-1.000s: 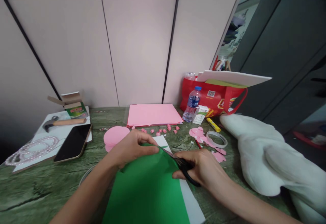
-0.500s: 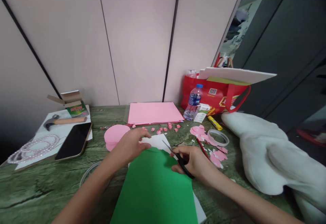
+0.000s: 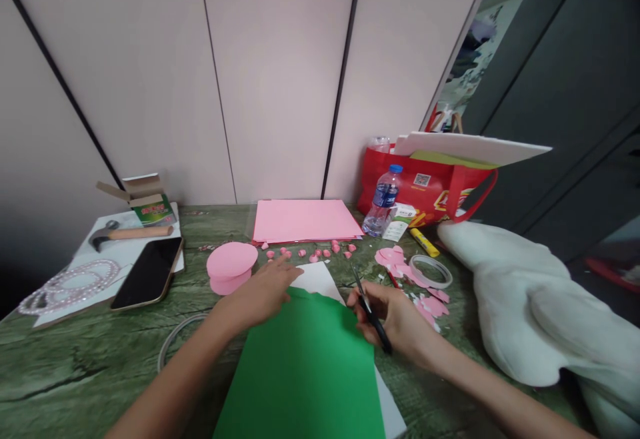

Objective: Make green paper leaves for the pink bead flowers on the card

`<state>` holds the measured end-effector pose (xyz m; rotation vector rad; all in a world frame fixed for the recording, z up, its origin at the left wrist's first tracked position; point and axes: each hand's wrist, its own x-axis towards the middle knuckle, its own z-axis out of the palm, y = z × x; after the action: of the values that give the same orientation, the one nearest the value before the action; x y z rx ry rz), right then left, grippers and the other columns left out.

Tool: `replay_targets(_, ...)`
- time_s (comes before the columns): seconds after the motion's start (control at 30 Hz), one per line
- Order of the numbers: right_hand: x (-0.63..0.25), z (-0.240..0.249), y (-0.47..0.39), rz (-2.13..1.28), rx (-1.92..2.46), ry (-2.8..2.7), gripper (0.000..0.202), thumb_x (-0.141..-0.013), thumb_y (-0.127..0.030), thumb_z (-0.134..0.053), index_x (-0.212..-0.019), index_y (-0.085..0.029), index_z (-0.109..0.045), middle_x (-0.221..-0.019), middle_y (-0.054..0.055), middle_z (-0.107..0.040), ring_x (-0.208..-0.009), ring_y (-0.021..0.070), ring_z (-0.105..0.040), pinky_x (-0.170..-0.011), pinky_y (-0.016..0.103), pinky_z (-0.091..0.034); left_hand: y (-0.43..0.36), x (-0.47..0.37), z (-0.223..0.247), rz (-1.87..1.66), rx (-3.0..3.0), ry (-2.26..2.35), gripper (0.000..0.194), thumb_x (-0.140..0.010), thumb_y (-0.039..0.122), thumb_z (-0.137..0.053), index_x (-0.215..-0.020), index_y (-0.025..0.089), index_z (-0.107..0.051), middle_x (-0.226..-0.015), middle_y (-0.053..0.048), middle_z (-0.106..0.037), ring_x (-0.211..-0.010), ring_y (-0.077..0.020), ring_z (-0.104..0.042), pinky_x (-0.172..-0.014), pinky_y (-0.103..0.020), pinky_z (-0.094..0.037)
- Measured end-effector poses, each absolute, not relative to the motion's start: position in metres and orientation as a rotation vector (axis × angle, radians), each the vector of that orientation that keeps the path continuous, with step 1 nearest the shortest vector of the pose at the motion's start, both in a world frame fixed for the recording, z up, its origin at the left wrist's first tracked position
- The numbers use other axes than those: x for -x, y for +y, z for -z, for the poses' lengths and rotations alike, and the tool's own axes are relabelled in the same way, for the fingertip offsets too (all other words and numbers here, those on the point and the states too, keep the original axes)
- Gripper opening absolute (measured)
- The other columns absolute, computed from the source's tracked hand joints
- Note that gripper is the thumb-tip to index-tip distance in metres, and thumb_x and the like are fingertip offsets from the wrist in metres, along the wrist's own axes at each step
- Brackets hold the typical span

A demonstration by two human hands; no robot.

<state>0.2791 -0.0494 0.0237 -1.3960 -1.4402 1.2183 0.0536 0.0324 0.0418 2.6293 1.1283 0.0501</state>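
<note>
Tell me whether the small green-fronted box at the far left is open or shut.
Open: the box has its cardboard flaps spread outward at the top, not folded down over it.

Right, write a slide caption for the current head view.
Right hand holding black-handled metal scissors, left hand at the far edge of a green paper sheet, small pink pieces beyond.

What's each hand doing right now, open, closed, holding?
Left hand: open, fingers loose at the far edge of the green paper; contact unclear.
Right hand: closed on the scissors, blades clear of the paper.
</note>
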Motion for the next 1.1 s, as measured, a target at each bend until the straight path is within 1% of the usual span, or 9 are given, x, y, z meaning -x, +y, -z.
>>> replay_targets(0.1,-0.279,-0.030,-0.055,-1.199,1.395,-1.476,0.023,-0.053,-0.012,-0.049,-0.074,-0.018,-0.055,-0.057,-0.005,-0.049,-0.049,0.0095,-0.046,-0.043,0.019,-0.032,0.037,-0.051,-0.036,-0.091,-2.560,1.046,0.057,-0.072,-0.006,-0.043,-0.123,0.019,-0.049,-0.138,-0.010,-0.047,-0.137,-0.0245,-0.022,-0.102,-0.042,-0.033)
replay_targets(0.2,-0.282,-0.024,-0.056,-1.105,1.409,-1.533,0.023,-0.055,-0.013,-0.051,-0.076,-0.018,-0.056,-0.058,-0.005,-0.049,-0.052,0.0098,-0.045,-0.046,0.020,-0.035,0.040,-0.051,-0.030,-0.128,-2.527,1.066,0.054,-0.071,-0.006,-0.041,-0.117,0.018,-0.054,-0.131,-0.013,-0.053,-0.131,-0.0277,-0.036,-0.096,-0.043,-0.039)
replay_targets(0.27,-0.283,-0.017,-0.055,-1.005,1.403,-1.561,0.026,-0.053,-0.011,-0.049,-0.077,-0.018,-0.056,-0.063,-0.004,-0.051,-0.058,0.0113,-0.048,-0.050,0.020,-0.038,0.041,-0.054,-0.026,-0.154,-2.527,1.089,0.047,-0.073,-0.004,-0.040,-0.114,0.016,-0.055,-0.120,-0.015,-0.059,-0.117,-0.0285,-0.050,-0.088,-0.042,-0.044)
replay_targets(0.37,-0.282,-0.010,-0.053,-0.837,1.392,-1.539,0.032,-0.050,-0.010,-0.045,-0.079,-0.018,-0.057,-0.076,0.001,-0.057,-0.073,0.0161,-0.053,-0.059,0.023,-0.043,0.041,-0.057,-0.025,-0.204,-2.518,1.088,0.040,-0.076,0.002,-0.044,-0.111,0.015,-0.056,-0.103,-0.011,-0.066,-0.097,-0.0234,-0.060,-0.081,-0.035,-0.046)
replay_targets(0.53,-0.281,-0.010,-0.057,-0.750,1.384,-1.461,0.034,-0.048,-0.013,-0.045,-0.080,-0.019,-0.057,-0.077,0.001,-0.057,-0.070,0.0157,-0.051,-0.058,0.023,-0.044,0.041,-0.054,-0.034,-0.269,-2.500,1.098,0.038,-0.073,0.003,-0.051,-0.108,0.014,-0.059,-0.109,-0.011,-0.063,-0.102,-0.0236,-0.055,-0.086,-0.034,-0.042)
replay_targets(0.67,-0.289,-0.014,-0.061,-0.746,1.375,-1.434,0.032,-0.052,-0.015,-0.050,-0.084,-0.019,-0.057,-0.080,0.002,-0.058,-0.071,0.0154,-0.052,-0.059,0.023,-0.045,0.041,-0.048,-0.052,-0.232,-2.466,1.047,0.010,-0.071,0.014,-0.060,-0.076,0.014,-0.069,-0.077,-0.006,-0.068,-0.074,-0.0209,-0.060,-0.067,-0.029,-0.042)
replay_targets(0.77,-0.300,-0.021,-0.060,-0.784,1.404,-1.554,0.031,-0.056,-0.015,-0.054,-0.087,-0.018,-0.057,-0.085,0.004,-0.062,-0.076,0.0177,-0.055,-0.065,0.025,-0.046,0.039,-0.048,-0.065,-0.258,-2.412,1.019,0.012,-0.074,0.022,-0.061,-0.072,0.015,-0.070,-0.067,-0.002,-0.067,-0.060,-0.0152,-0.057,-0.054,-0.023,-0.038)
replay_targets(0.87,-0.308,-0.041,-0.056,-0.746,1.506,-1.874,0.034,-0.058,-0.013,-0.060,-0.092,-0.017,-0.062,-0.090,0.005,-0.064,-0.082,0.0208,-0.057,-0.073,0.029,-0.045,0.031,-0.051,-0.074,-0.295,-2.375,1.002,0.014,-0.073,0.025,-0.062,-0.073,0.015,-0.071,-0.066,-0.002,-0.069,-0.059,-0.0139,-0.058,-0.051,-0.022,-0.037)
replay_targets(1.1,-0.290,-0.116,-0.052,0.010,1.788,-2.570,0.045,-0.060,-0.004,-0.063,-0.100,-0.024,-0.068,-0.084,0.005,-0.064,-0.078,0.0228,-0.059,-0.066,0.029,-0.038,0.010,-0.062,-0.088,-0.432,-2.449,0.961,0.020,-0.078,0.012,-0.051,-0.076,0.016,-0.071,-0.074,-0.003,-0.071,-0.067,-0.0148,-0.061,-0.062,-0.023,-0.041)
